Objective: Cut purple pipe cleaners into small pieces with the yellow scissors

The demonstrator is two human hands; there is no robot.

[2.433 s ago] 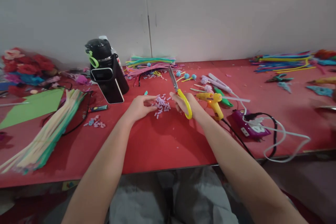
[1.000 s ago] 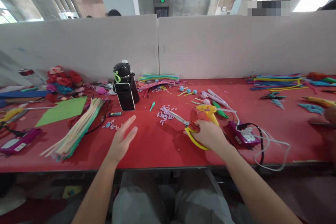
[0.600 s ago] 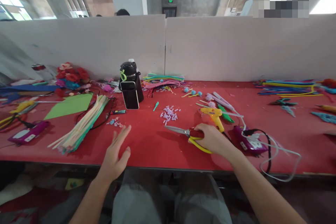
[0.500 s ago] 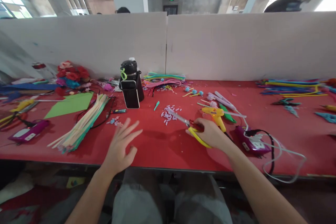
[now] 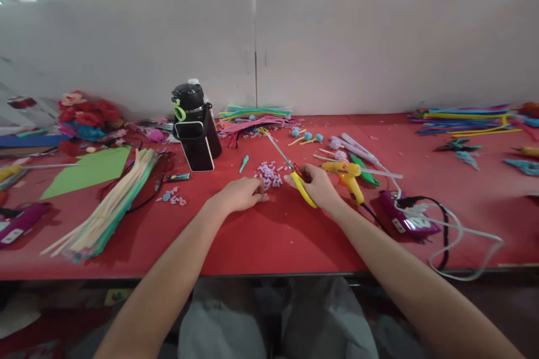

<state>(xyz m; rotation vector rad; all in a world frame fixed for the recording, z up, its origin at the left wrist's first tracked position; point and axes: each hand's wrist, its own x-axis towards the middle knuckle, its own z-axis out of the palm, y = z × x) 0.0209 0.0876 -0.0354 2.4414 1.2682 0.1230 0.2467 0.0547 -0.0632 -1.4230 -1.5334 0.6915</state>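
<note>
My right hand (image 5: 318, 186) grips yellow-handled scissors (image 5: 295, 175); their blades point up and away to the left. My left hand (image 5: 240, 195) rests low on the red table (image 5: 269, 235), its fingertips drawn together at the near edge of a small pile of lilac pipe-cleaner pieces (image 5: 270, 174). Whether the fingers pinch a piece is not clear. Both hands lie either side of the pile.
A yellow glue gun (image 5: 347, 175) and a purple power strip (image 5: 406, 219) with looping cables sit right of my right hand. A black bottle with a phone leaning on it (image 5: 193, 129) stands behind left. Pipe-cleaner bundles (image 5: 105, 210) lie left, at the back and far right.
My left hand went from raised and spread near the table's front edge forward to the lilac pile, fingers closing. My right hand carried the scissors up to the pile, blades now pointing away.
</note>
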